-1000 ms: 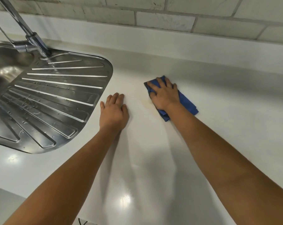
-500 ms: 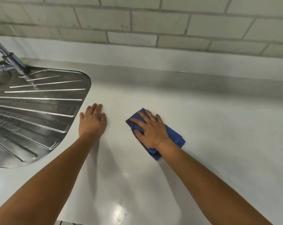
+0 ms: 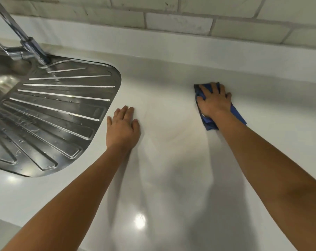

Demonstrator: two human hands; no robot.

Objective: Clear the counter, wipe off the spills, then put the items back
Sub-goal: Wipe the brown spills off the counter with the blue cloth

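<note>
A folded blue cloth (image 3: 237,113) lies on the white counter (image 3: 171,178), towards the back wall. My right hand (image 3: 213,101) presses down on it with spread, nearly straight fingers; most of the cloth is hidden under the palm. My left hand (image 3: 123,127) rests flat on the bare counter just right of the sink's drainboard, fingers together and straight. A faint yellowish smear (image 3: 173,136) shows on the counter between the two hands.
The steel sink drainboard (image 3: 50,115), ribbed and dotted with water drops, fills the left side, with the tap (image 3: 29,44) at its back edge. A low white upstand (image 3: 171,46) and a tiled wall close off the back. The counter's front edge runs along the lower left.
My right hand has slid the cloth to the right and farther back, away from my left hand. The left hand has stayed flat beside the drainboard. The camera view has shifted.
</note>
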